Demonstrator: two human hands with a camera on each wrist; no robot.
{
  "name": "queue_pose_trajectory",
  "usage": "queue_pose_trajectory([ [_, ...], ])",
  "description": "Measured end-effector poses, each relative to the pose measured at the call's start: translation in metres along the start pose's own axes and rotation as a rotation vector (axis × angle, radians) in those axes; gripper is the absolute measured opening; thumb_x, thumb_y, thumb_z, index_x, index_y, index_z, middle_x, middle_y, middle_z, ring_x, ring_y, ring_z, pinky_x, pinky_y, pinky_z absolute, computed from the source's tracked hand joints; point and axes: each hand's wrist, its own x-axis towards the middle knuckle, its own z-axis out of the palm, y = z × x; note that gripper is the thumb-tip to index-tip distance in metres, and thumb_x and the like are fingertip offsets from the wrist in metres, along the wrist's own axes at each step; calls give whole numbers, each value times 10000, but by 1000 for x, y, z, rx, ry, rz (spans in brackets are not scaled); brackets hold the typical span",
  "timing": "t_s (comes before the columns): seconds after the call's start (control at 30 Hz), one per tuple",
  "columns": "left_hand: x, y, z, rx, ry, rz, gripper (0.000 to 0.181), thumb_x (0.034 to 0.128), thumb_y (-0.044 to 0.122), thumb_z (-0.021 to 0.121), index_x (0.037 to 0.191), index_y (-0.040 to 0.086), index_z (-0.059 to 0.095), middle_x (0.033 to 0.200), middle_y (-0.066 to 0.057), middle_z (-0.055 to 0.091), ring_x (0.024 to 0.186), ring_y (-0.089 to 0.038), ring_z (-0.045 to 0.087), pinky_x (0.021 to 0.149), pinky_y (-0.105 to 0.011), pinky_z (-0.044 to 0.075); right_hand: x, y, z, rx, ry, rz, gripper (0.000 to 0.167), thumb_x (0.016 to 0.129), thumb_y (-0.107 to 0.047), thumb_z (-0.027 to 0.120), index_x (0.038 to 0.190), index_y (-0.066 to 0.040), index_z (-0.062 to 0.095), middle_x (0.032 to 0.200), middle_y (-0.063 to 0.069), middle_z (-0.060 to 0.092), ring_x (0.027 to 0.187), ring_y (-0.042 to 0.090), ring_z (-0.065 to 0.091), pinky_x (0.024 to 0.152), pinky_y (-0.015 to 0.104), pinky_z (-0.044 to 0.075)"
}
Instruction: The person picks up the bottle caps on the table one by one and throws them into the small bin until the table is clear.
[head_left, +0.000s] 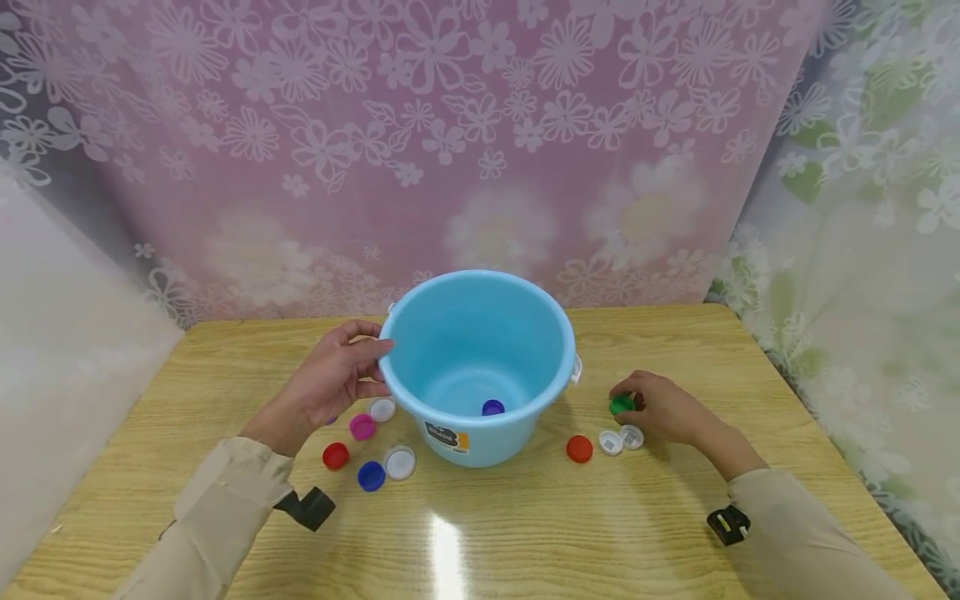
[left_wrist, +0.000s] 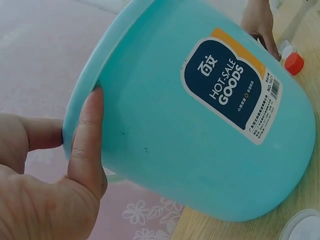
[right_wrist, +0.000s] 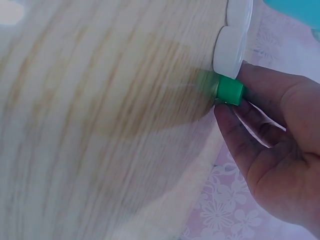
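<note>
A light blue bucket (head_left: 480,437) stands upright on the table, a purple bottle cap (head_left: 492,407) lying on its floor. My left hand (head_left: 330,379) grips the bucket's rim at the left; in the left wrist view, fingers lie on both sides of the rim. To the right of the bucket, my right hand (head_left: 667,408) pinches a green bottle cap (right_wrist: 231,90) between thumb and fingers, low at the tabletop. Just nearer than that hand lie two white caps (head_left: 611,442) and a red cap (head_left: 580,448).
Left of the bucket lie several caps: a white one (head_left: 400,462), a blue one (head_left: 371,476), a red one (head_left: 336,455) and a pink one (head_left: 362,427). Flowered curtains (head_left: 487,167) hang behind the wooden table (head_left: 525,533) and at its sides.
</note>
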Motion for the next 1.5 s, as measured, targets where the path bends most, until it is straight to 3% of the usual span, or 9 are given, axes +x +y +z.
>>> queue_pose_trajectory([
  [0.43, -2, -1, 1, -34, -9, -3, 285, 971, 61, 526, 1203, 26, 364, 830, -124, 619, 610, -180, 660, 586, -315, 578, 0, -2, -11, 39, 17, 35, 353, 883, -132, 688, 1176, 51, 613, 1033, 109, 605, 855, 211, 568, 702, 353, 497],
  [0.7, -3, 0, 2, -41, -6, -7, 278, 975, 70, 526, 1199, 35, 365, 805, -116, 625, 602, -177, 660, 577, -307, 576, 0, -11, -28, 9, 135, -20, 375, 930, -131, 632, 1233, 80, 564, 1096, 190, 585, 877, 271, 611, 704, 386, 539],
  [1.17, -3, -1, 1, -44, 0, -13, 270, 976, 71, 525, 1191, 41, 364, 789, -92, 636, 612, -185, 671, 582, -317, 577, 8, -45, -59, 63, 383, -70, 421, 965, -182, 589, 1320, 28, 511, 1148, 183, 562, 923, 301, 592, 782, 488, 539],
  [1.5, -2, -1, 0, -44, -1, -10, 283, 972, 76, 537, 1191, 42, 362, 801, -98, 635, 615, -184, 671, 585, -320, 577, 18, -88, -77, 125, 502, -150, 409, 924, -178, 652, 1287, -25, 543, 1115, 108, 575, 922, 229, 606, 794, 325, 544],
])
